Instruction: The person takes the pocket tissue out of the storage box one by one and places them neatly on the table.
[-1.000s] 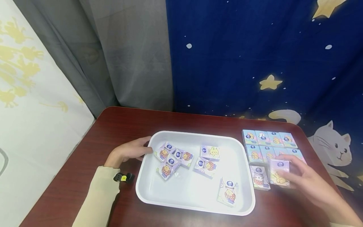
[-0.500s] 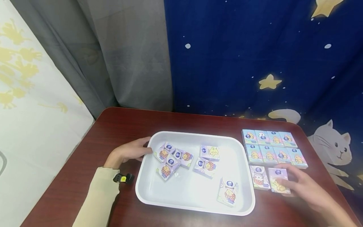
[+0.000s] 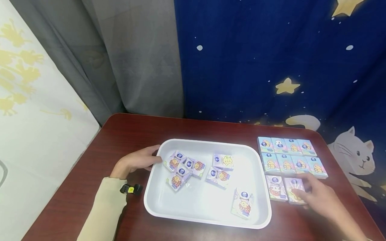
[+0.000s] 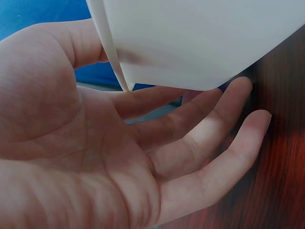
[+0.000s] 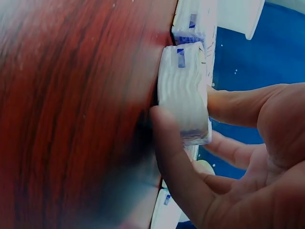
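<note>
My left hand holds the left rim of a white tray, and in the left wrist view its fingers curve beneath the tray wall. Several purple tissue packs with cartoon prints lie loosely inside the tray. To the right, my right hand grips one more purple tissue pack by its sides, down at the table. That pack sits beside another purple pack. The right wrist view shows the gripped pack's wavy white side between thumb and fingers.
Two rows of blue tissue packs lie side by side behind the purple pair, close to the tray's right rim. The dark red table ends at a curtain at the back. A white cloth hangs on the left.
My right hand has brought its purple pack toward me and down, beside the other purple pack. The second blue row shows fully now. My left hand and the tray have stayed put.
</note>
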### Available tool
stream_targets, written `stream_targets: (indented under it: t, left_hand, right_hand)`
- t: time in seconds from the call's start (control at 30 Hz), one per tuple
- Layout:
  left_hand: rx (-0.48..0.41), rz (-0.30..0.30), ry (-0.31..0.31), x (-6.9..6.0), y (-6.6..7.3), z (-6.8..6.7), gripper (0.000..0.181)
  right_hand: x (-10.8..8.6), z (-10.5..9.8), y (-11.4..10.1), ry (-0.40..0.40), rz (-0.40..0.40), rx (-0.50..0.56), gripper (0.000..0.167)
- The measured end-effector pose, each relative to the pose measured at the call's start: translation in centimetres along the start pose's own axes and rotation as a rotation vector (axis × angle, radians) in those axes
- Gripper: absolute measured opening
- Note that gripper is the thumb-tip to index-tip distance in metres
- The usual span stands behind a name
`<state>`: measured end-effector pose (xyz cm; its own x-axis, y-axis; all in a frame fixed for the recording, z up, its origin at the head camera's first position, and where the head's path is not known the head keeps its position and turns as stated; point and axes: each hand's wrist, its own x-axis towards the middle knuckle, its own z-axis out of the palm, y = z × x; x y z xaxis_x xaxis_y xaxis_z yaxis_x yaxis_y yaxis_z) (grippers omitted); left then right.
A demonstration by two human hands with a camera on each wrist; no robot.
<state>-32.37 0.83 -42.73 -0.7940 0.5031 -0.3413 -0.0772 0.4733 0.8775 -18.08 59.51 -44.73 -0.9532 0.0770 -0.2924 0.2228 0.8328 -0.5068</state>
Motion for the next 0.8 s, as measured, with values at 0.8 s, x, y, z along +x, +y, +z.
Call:
stream_targets:
  t: [0.8]
  left_hand:
    - [-0.002, -0.002, -0.010, 0.0, 0.2, -0.1, 0.060]
  right_hand:
    - [0.8, -0.2, -1.1, 0.017, -0.001, -0.044, 0.069]
